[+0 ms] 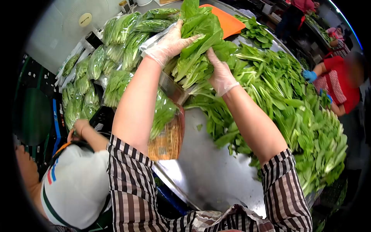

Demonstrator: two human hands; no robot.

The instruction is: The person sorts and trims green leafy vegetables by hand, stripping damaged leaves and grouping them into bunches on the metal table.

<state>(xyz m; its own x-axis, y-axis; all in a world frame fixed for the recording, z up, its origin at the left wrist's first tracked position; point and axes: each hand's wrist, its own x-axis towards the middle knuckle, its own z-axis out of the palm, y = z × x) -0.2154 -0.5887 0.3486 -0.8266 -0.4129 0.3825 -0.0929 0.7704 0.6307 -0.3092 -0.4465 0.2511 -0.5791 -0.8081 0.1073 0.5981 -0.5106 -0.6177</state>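
Note:
A bunch of leafy greens is held between my two gloved hands, over a small metal box-like stand. My left hand grips its left side, thumb laid across the leaves. From the right, my right hand holds the lower part; some of its fingers are hidden behind the leaves. Clear plastic shows beside my left wrist. Just right of my right hand spreads a big heap of loose greens.
Bagged greens pile up at the left. An orange tray lies beyond the bunch, and a brown printed packet sits on the steel table. A person in white works at left, a person in red at right.

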